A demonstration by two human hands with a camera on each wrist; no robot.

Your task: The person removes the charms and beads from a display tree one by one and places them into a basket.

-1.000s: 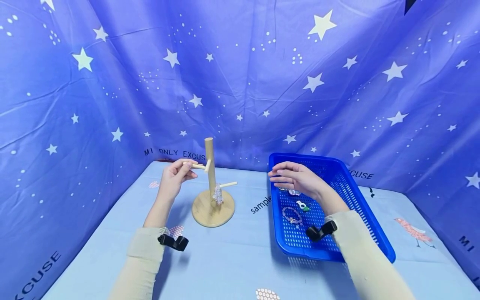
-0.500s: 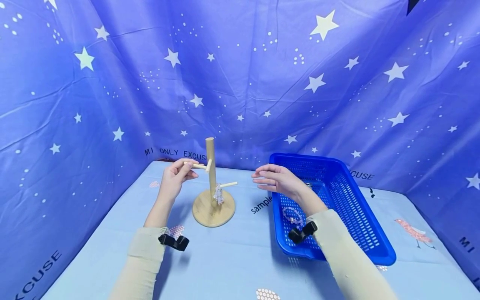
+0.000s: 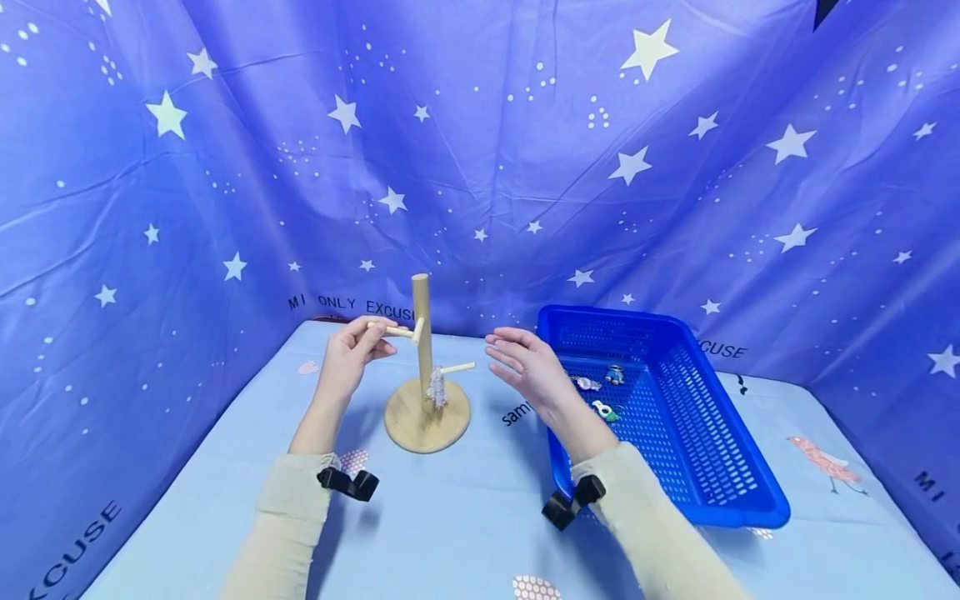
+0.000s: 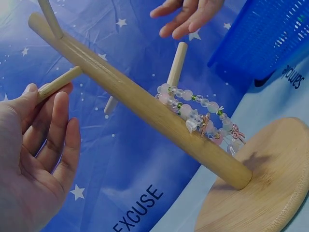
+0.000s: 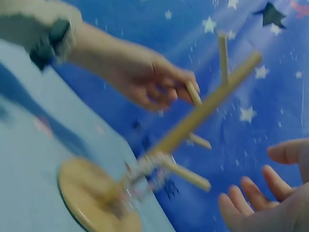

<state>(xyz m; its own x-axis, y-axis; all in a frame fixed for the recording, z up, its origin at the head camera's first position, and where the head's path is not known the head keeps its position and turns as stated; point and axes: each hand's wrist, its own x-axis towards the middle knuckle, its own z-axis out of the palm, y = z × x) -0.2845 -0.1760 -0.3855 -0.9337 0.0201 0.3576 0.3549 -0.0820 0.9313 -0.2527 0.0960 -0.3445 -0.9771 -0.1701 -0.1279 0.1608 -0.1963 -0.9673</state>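
Note:
A wooden stand (image 3: 422, 358) with a round base and several side pegs stands on the table. My left hand (image 3: 351, 354) pinches one upper peg (image 4: 60, 82) between thumb and fingers. On a lower right peg (image 3: 459, 367) hang beaded bracelets (image 4: 193, 108) with pink, clear and green beads, close against the post; how many cannot be told. My right hand (image 3: 528, 367) hovers between the stand and the blue basket, its fingers loosely spread and holding nothing. In the right wrist view the fingers (image 5: 251, 193) of that hand are apart from the pegs.
The blue plastic basket (image 3: 742, 433) stands right of the stand. Inside lie a white and green trinket (image 3: 604, 411), a small blue figure (image 3: 615, 374) and a pale beaded piece (image 3: 587, 383). Starry blue cloth (image 3: 480, 167) hangs behind the table.
My right hand has moved left from over the basket toward the stand, uncovering trinkets in the basket, while its forearm now hides the purple bracelet there. My left hand stays on its peg.

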